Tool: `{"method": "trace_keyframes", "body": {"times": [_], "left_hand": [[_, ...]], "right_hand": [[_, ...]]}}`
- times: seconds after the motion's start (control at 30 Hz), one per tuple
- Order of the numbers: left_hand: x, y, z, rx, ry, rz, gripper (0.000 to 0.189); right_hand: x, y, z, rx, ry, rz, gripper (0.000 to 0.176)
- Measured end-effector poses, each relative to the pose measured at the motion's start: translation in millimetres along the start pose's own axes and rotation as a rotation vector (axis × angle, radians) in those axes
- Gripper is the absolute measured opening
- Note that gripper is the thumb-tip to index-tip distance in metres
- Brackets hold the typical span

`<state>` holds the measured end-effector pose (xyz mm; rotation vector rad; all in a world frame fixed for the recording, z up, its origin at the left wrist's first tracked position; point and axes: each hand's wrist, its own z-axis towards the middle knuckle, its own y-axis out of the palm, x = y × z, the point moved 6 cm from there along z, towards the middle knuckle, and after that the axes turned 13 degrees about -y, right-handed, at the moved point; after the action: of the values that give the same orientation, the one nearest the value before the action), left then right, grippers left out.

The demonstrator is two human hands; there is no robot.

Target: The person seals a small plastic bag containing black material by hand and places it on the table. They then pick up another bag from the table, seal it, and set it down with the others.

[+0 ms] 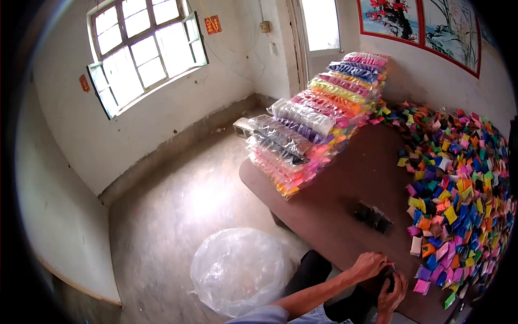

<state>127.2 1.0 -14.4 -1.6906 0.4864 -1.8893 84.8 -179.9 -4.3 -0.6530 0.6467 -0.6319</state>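
My left hand (370, 265) reaches over the near edge of the brown table, its fingers closed in a pinch. A small reddish bit shows at its fingertips, too small to name. Close beside it, my right hand (393, 292) is curled, with something dark between its thumb and fingers that I cannot make out. The two hands nearly touch. Further in on the table (345, 189) lies a short row of small black packets (373, 217). To the right of my hands spreads a large heap of small, many-coloured packets (453, 210).
Clear bags packed with coloured packets (324, 110) are stacked in rows along the table's far left side. A big translucent plastic bag (240, 270) stands on the concrete floor (162, 216) left of my legs. A window (141, 46) and framed pictures (391, 20) are on the walls.
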Motion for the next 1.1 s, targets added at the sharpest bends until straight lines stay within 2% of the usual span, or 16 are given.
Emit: {"method": "trace_keyframes", "body": {"times": [0.1,0.23,0.33,0.53,0.67,0.87,1.0,1.1], "left_hand": [[5,-7,1,-0.078,-0.077,-0.074,0.010],[20,-8,-15,-0.109,-0.025,-0.146,0.008],[6,4,-16,-0.088,0.032,-0.119,0.009],[5,-4,-4,-0.093,-0.013,-0.053,0.010],[16,-17,-13,-0.095,-0.058,-0.171,0.008],[10,-19,-27,-0.085,-0.062,-0.118,0.010],[-8,-23,-16,-0.076,-0.161,-0.017,0.011],[11,-30,-22,-0.001,-0.097,-0.108,0.011]], "right_hand": [[3,-1,0,0.027,-0.009,0.008,0.031],[-2,-3,4,-0.040,0.079,0.056,0.031],[-6,-7,6,-0.014,0.083,0.029,0.031],[2,-3,0,0.003,0.052,0.016,0.033],[-7,-9,7,0.002,0.065,0.015,0.032],[-4,-5,5,0.044,-0.060,0.043,0.023],[-6,-7,5,0.038,0.009,-0.004,0.019],[-5,-7,6,0.056,0.025,0.014,0.018]]}}
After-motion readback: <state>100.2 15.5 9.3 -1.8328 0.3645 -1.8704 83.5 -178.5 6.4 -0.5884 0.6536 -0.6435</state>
